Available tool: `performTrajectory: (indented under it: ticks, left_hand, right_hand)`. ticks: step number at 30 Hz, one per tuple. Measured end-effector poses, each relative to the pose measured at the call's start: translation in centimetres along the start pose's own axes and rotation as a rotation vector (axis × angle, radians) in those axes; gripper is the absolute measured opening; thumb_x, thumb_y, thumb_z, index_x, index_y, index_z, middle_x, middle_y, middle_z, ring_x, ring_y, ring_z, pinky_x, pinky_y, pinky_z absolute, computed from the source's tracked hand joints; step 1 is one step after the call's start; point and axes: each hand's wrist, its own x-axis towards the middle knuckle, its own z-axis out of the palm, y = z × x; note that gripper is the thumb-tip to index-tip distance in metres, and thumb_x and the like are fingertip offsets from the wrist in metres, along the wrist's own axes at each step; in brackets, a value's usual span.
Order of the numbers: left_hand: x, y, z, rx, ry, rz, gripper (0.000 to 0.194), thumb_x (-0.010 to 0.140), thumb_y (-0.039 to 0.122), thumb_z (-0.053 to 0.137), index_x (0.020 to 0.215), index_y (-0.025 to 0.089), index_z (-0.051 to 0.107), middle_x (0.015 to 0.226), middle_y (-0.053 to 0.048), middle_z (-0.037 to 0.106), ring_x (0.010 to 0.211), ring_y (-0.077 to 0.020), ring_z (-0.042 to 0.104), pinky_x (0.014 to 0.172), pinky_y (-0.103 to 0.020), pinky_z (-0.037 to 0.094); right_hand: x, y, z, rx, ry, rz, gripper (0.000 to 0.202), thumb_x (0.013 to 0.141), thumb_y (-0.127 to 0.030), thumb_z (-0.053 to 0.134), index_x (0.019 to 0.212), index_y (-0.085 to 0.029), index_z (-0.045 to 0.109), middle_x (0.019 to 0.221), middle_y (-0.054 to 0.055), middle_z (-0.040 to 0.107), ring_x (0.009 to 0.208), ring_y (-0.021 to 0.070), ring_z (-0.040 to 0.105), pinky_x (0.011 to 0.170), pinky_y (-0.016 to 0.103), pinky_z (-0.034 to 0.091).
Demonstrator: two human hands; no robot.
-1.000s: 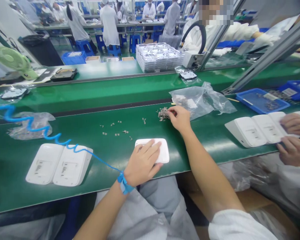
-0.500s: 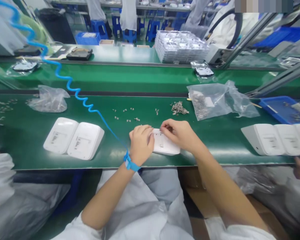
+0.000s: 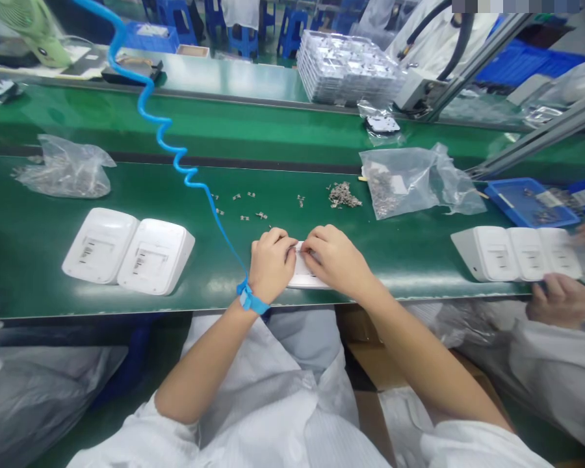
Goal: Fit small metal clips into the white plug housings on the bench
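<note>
A white plastic housing (image 3: 306, 275) lies on the green bench near its front edge, partly covered by both hands. My left hand (image 3: 273, 263), with a blue wrist strap (image 3: 251, 300), is closed at the housing's left side, thumb and fingers pinched near its top. My right hand (image 3: 336, 260) is closed over the upper right of the housing, fingertips pinched close to the left ones. Whatever the fingertips hold is too small to name. Beyond the hands are loose small metal clips (image 3: 262, 215) and a pile of metal clips (image 3: 344, 195).
Two white housings (image 3: 156, 257) lie at left, near a bag of parts (image 3: 73, 170). Another bag (image 3: 404, 182) and a blue tray (image 3: 531, 203) are at right. A person's hand (image 3: 560, 300) is beside more white housings (image 3: 498, 253). A coiled blue cord (image 3: 179, 156) hangs at left.
The view has shifted, so the bench appears higher. My right hand has moved left over the housing, closer to my left hand. The other person's hand at right is further into view.
</note>
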Motion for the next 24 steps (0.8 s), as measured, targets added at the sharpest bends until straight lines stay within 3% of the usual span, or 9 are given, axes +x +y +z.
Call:
performTrajectory:
  ticks: [7,10,12,15,20,24]
  left_hand:
    - [0.1,-0.2,0.2,-0.001,0.017,0.021,0.017,0.091,0.018,0.056,0.087,0.02,0.072,0.101,-0.003,0.063,0.094,-0.0187,0.057,0.081,-0.034,0.044]
    - [0.2,-0.3,0.2,-0.013,0.023,0.004,0.016,0.09,0.019,0.058,0.082,0.021,0.071,0.099,-0.004,0.063,0.093,-0.0196,0.056,0.082,-0.035,0.045]
    - [0.3,-0.4,0.1,-0.041,0.018,-0.004,0.013,0.089,0.02,0.061,0.08,0.021,0.071,0.101,-0.004,0.065,0.094,-0.0202,0.055,0.085,-0.035,0.046]
    - [0.3,-0.4,0.0,-0.086,-0.01,-0.013,0.006,0.086,0.02,0.067,0.082,0.021,0.07,0.103,-0.002,0.068,0.098,-0.0207,0.056,0.09,-0.036,0.047]
    - [0.3,-0.4,-0.1,-0.086,-0.032,-0.028,0.005,0.085,0.02,0.068,0.08,0.022,0.068,0.1,0.0,0.069,0.098,-0.0207,0.056,0.092,-0.037,0.045]
    - [0.5,-0.3,-0.1,-0.079,-0.037,-0.048,0.003,0.085,0.021,0.07,0.082,0.022,0.069,0.099,-0.001,0.068,0.097,-0.0205,0.055,0.089,-0.037,0.044]
  right_hand:
    - [0.7,-0.4,0.0,-0.067,-0.064,0.056,0.019,0.096,-0.018,0.049,0.085,-0.015,0.064,0.093,0.01,0.063,0.079,0.0212,0.053,0.073,0.033,0.039]
    - [1.7,0.0,-0.4,-0.003,-0.121,0.144,0.005,0.09,-0.019,0.061,0.085,-0.018,0.063,0.093,0.007,0.062,0.078,0.0199,0.055,0.066,0.03,0.035]
    - [2.0,0.5,-0.5,0.068,-0.134,0.18,0.01,0.083,-0.019,0.072,0.086,-0.019,0.062,0.091,0.005,0.062,0.078,0.019,0.056,0.063,0.029,0.034]
    - [1.1,1.0,-0.3,0.159,-0.065,0.114,0.016,0.08,-0.016,0.075,0.088,-0.02,0.062,0.086,0.002,0.065,0.078,0.0186,0.058,0.066,0.029,0.039]
    - [-2.0,0.7,0.7,0.155,0.181,-0.004,0.01,0.092,-0.016,0.059,0.094,-0.02,0.068,0.086,0.005,0.071,0.088,0.0214,0.062,0.076,0.032,0.048]
    - [-2.7,0.4,1.1,0.136,0.21,0.021,0.018,0.095,-0.02,0.054,0.093,-0.021,0.072,0.088,0.007,0.071,0.088,0.0214,0.064,0.076,0.033,0.049]
